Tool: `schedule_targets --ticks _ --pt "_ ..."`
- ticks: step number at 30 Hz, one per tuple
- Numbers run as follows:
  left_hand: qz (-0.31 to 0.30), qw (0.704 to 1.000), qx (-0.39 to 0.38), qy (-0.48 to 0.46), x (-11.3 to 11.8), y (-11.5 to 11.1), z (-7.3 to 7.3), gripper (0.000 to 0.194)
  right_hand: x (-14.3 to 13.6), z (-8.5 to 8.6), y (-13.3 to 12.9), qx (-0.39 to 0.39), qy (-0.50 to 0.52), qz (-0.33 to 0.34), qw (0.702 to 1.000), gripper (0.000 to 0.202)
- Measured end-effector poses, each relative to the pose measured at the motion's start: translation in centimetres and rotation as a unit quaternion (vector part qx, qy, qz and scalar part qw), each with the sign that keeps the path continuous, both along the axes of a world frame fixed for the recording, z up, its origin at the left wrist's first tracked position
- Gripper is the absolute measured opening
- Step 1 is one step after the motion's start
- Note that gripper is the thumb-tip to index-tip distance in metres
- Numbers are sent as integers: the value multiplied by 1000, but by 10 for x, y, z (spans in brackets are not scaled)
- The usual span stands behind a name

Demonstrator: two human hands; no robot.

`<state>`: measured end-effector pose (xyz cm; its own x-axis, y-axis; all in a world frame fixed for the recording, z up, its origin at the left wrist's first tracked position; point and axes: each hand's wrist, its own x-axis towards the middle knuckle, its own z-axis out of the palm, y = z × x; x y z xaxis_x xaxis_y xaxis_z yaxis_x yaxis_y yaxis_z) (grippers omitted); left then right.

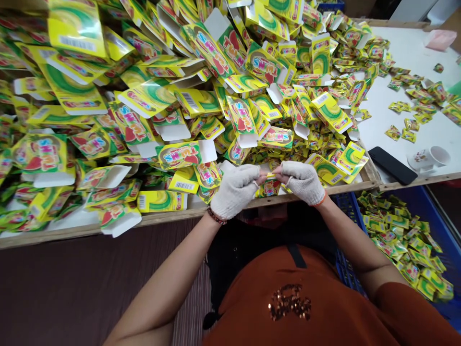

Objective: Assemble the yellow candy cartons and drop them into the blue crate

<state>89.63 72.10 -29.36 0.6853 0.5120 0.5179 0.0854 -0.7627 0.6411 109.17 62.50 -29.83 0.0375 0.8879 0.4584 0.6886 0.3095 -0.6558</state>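
My left hand (236, 188), in a white glove with bare fingertips, is closed in a pinch at the table's front edge. Facing it, my right hand (301, 182), gloved the same way, pinches too. Between the fingertips of both hands is a small yellow packet (270, 176), mostly covered by the fingers. Right below it lies a yellow and green packet (268, 188). Yellow and green cardboard boxes, many with open white flaps, pile up beyond my hands, such as a box (180, 154) beside my left hand.
A wooden rim (158, 217) runs along the table front. On the white table (389, 108) at right are loose packets, a black phone (392, 166) and a white cup (428, 158). Below stands a blue crate (437, 211) of filled boxes.
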Motion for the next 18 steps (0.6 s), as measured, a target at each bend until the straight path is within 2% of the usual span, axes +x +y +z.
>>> schedule_targets --ticks 4,7,10,13,16,18 --pt "-21 992 123 -10 -5 -3 -18 14 3 -13 -11 54 -79 90 991 25" --pt "-16 992 123 4 -2 -7 -21 16 -1 -22 -12 58 -69 68 994 27" --pt "39 999 35 15 0 -11 -16 24 2 -20 -15 23 65 -43 997 18" --pt "129 989 -55 46 -3 -13 -11 29 27 -4 -35 34 277 -124 952 24" --pt "146 982 -47 109 -4 -10 -14 19 58 14 -64 70 383 -134 911 47" --pt "135 978 -13 162 3 -6 -18 14 67 20 -72 57 373 -144 915 61"
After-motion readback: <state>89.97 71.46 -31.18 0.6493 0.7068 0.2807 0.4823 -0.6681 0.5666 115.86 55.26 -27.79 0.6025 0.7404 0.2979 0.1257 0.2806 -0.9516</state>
